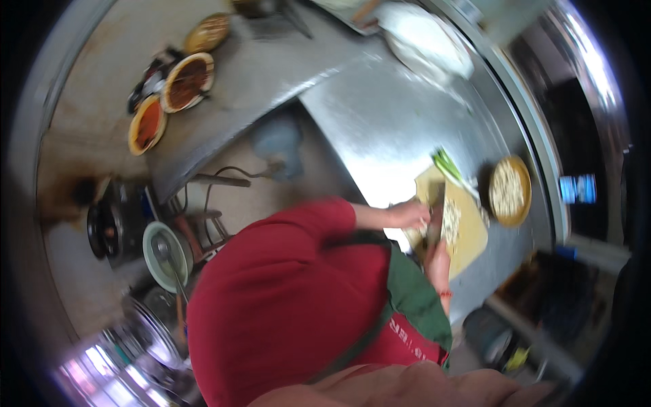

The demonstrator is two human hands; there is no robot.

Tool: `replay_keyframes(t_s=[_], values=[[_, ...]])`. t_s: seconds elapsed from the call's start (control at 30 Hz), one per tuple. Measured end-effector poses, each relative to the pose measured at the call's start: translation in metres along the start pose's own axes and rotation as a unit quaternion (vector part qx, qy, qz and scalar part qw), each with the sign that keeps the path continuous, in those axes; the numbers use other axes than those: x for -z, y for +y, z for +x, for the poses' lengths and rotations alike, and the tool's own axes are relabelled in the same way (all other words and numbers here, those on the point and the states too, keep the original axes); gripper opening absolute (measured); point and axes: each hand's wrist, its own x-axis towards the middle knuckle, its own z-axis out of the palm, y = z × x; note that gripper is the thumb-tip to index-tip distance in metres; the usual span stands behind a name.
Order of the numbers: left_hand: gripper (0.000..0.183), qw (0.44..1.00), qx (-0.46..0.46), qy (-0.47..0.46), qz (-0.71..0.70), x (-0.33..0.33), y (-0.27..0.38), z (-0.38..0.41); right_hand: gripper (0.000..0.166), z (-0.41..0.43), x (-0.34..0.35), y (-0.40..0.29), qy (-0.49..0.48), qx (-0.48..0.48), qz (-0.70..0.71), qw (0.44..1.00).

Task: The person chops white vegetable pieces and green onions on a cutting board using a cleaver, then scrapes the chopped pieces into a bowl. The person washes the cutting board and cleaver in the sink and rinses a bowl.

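My right hand (438, 259), with a red bracelet at its wrist, grips a broad-bladed kitchen knife (435, 216) by the handle end. The blade stands over a pale yellow cutting board (470, 244). My left hand (407, 214) is curled close to the blade's left side, with a bit of pale food (423, 223) at its fingertips; blur hides its exact grip. Chopped pale pieces (451, 220) lie on the board to the right of the blade. Green leafy stalks with white ends (447, 165) rest across the board's far edge.
A yellow bowl of pale pieces (508, 191) stands beyond the board on the steel table (376, 122). A white plastic-looking bundle (427, 43) sits farther left. Bowls of red sauce (148, 124) and dark red seasoning (189, 82) stand on another counter. A blue-grey gas cylinder (278, 145) is beneath.
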Motion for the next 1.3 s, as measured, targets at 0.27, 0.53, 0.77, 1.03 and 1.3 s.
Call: replay_keyframes(t_s=[0.27, 0.53, 0.77, 1.03, 1.3], values=[[0.011, 0.998, 0.015, 0.059, 0.025, 0.025, 0.025, -0.012, 0.013, 0.0, 0.033, -0.02, -0.069, 0.033, -0.032, 0.997], [0.008, 0.997, 0.005, 0.082, 0.013, 0.035, 0.03, -0.016, 0.013, 0.01, 0.023, -0.021, -0.052, 0.001, 0.03, 0.998], [0.008, 0.964, 0.136, 0.225, -0.034, 0.085, 0.024, -0.003, 0.011, -0.009, 0.026, -0.012, -0.093, 0.026, 0.047, 0.994], [0.029, 0.943, 0.158, -0.06, -0.286, 0.102, 0.063, 0.05, 0.021, -0.023, 0.045, 0.01, 0.028, 0.135, -0.149, 0.979], [0.04, 0.888, 0.01, -0.432, -0.159, 0.052, 0.101, 0.051, 0.013, -0.03, 0.04, 0.031, 0.157, 0.192, -0.138, 0.959]])
